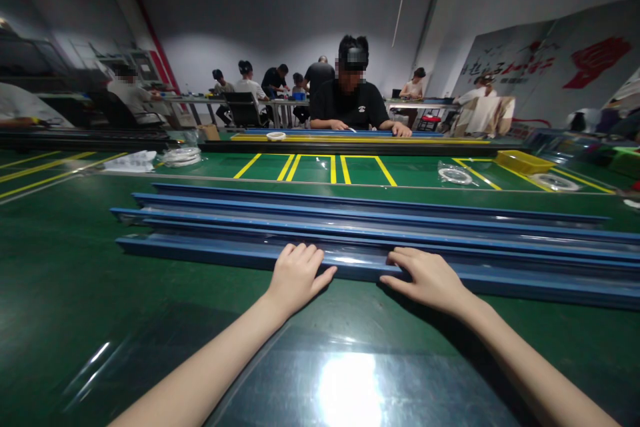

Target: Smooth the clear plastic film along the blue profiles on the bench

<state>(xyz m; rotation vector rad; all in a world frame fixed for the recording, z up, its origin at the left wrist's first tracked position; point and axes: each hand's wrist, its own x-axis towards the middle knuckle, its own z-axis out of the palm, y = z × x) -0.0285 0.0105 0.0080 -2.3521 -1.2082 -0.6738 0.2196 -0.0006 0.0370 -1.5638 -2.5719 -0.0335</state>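
Several long blue channel rails [210,253] lie side by side across the green table in front of me. My left hand [296,277] is on the nearest rail, left of centre, its fingers curled over the front wall and its thumb along the near side. Further right on that rail, my right hand [425,275] has its fingers bent over the same wall, with the thumb against the near side. The fingertips are partly hidden inside the channel. Between my forearms and below the rails lies a clear plastic sheet [280,380], glaring with reflected light.
Beyond the rails, yellow tape lines [333,170] mark the green table [60,293]. Wrapped white coils [181,157] lie at left, another coil [455,175] at right near a yellow tray [524,161]. A person in black [350,103] works opposite, hands on other rails.
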